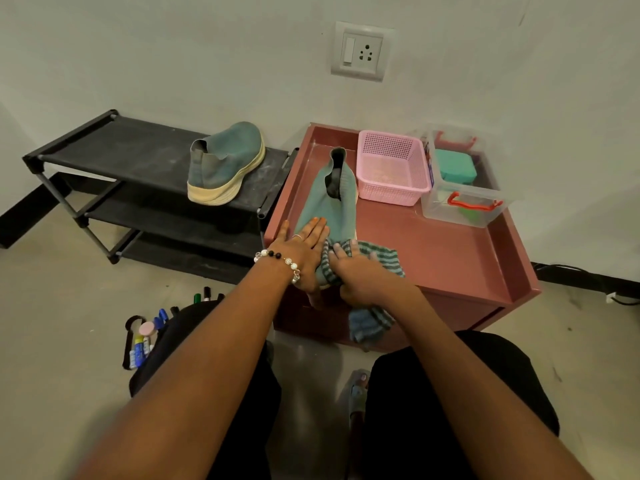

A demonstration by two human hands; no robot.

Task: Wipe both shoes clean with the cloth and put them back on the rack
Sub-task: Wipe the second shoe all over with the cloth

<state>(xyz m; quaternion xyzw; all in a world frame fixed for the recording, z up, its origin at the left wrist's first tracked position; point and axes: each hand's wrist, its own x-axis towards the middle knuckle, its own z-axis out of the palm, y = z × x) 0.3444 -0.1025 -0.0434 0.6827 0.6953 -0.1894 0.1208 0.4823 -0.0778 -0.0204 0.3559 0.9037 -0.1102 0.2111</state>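
One teal slip-on shoe (327, 199) lies on the pink cabinet top (443, 258), toe toward me. My left hand (301, 251), with a bead bracelet, rests flat on its toe end with straight fingers. My right hand (360, 275) presses a striped blue-green cloth (375, 258) against the toe, its fingers curled round the cloth; a loose end hangs over the cabinet's front edge. The second teal shoe (225, 164), with a cream sole, stands on the top shelf of the black shoe rack (114, 150) to the left.
A pink plastic basket (393, 168) and a clear box with red handles (462, 188) stand at the back of the cabinet top. Markers and small items (149, 337) lie on the floor at the left. A wall socket (362, 51) is above. My knees are below.
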